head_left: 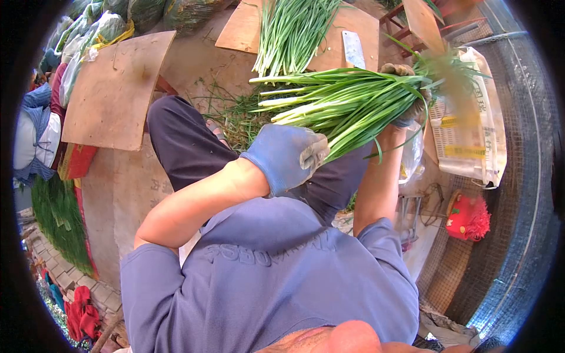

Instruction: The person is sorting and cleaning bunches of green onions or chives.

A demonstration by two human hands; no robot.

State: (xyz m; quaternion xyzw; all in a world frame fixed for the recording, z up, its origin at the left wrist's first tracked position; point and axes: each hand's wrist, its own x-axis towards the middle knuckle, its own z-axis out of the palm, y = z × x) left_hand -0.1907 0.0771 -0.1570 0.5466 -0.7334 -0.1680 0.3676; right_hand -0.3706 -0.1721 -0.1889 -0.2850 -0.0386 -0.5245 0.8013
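A large bunch of long green stalks lies across above the lap, pale ends to the left and leafy tips to the right. My right hand, in a dirty glove, grips the bunch near its leafy end and is partly hidden by it. My left hand, in a blue-grey glove, has its fingers curled together at the lower pale ends of the stalks. Beyond the bunch, a pile of similar stalks rests on a wooden board, and a cleaver lies beside that pile.
Loose green trimmings cover the floor beside my foot. A wooden board stands at the left, near filled plastic bags. At the right are a white sack and a red item by dark netting. More greens lie far left.
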